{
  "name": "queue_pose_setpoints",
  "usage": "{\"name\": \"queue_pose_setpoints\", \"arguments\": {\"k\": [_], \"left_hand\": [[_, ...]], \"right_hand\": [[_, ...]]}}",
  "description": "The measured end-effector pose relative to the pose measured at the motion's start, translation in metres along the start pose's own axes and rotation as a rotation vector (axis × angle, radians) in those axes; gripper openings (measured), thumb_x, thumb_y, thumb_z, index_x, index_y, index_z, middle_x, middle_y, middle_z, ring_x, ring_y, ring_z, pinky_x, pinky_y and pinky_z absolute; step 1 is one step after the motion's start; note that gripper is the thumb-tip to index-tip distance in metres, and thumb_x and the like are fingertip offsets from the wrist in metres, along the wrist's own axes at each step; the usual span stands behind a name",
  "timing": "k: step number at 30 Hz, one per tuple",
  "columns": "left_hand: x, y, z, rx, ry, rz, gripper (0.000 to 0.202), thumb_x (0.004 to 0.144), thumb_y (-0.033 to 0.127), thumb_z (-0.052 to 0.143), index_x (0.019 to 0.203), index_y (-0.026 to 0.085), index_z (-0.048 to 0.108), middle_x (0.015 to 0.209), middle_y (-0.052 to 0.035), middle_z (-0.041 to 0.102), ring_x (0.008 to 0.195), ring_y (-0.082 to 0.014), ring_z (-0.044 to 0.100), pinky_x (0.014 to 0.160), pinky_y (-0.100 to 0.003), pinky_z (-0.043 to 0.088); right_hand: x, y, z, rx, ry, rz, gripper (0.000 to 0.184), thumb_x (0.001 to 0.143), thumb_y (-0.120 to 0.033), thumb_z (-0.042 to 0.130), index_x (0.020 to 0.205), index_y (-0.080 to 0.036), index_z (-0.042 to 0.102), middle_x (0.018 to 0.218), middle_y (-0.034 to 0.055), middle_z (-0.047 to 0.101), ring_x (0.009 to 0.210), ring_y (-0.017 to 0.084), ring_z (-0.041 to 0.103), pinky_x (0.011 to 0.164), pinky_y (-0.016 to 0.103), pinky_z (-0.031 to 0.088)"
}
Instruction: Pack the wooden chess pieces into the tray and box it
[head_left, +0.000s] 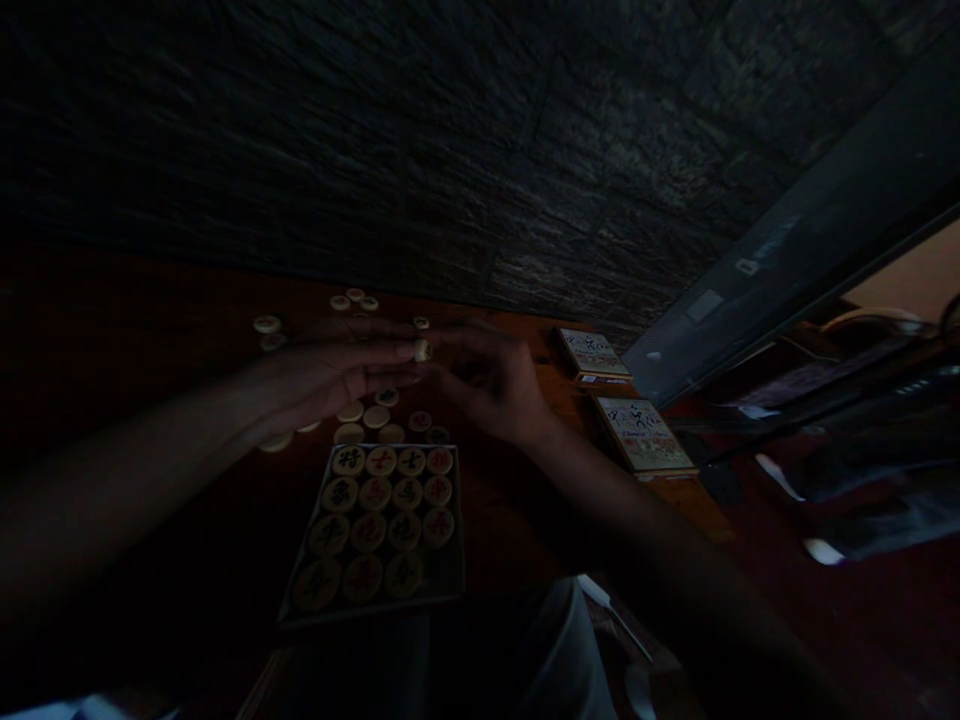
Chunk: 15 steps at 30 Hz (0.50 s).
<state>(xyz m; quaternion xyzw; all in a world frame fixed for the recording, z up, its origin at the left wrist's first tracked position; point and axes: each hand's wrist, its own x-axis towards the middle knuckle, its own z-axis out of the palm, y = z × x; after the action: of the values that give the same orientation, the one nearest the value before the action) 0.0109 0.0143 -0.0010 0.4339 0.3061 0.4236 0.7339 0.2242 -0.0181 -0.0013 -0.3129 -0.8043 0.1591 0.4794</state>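
Observation:
In the dim head view, a small round Chinese chess piece (424,350) is held up between my two hands. My left hand (337,370) reaches in from the left, its thumb tip against the piece. From the other side my right hand (499,385) meets it with curled index finger and thumb. Below them lies an open box (444,575) with rows of wooden pieces, black and red characters facing up; its near right corner slot holds no piece. Loose pieces (350,433) lie just behind the box, some partly hidden by my left hand.
More loose pieces (355,296) lie farther back on the wooden table (517,500). Two printed Chinese chess boxes, one nearer (646,436) and one farther (592,355), rest at the right. A dark stone wall (450,150) rises behind. Another person's legs (885,515) show at far right.

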Motion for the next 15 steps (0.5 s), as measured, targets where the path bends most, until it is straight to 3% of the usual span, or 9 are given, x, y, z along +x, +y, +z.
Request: {"name": "queue_pose_setpoints", "arguments": {"k": [15], "left_hand": [[0.0037,-0.0039,-0.0045,0.018,-0.058,-0.077,0.022,0.078,0.02,0.089,0.098,0.014,0.081,0.096,-0.0074,0.084,0.084,-0.0173,0.08,0.078,-0.027,0.066]], "right_hand": [[0.0012,-0.0018,-0.0043,-0.058,0.013,-0.069,0.027,0.095,-0.026,0.074,0.121,-0.019,0.075,0.111,0.0067,0.075,0.088,0.015,0.069,0.075,0.029,0.057]]}}
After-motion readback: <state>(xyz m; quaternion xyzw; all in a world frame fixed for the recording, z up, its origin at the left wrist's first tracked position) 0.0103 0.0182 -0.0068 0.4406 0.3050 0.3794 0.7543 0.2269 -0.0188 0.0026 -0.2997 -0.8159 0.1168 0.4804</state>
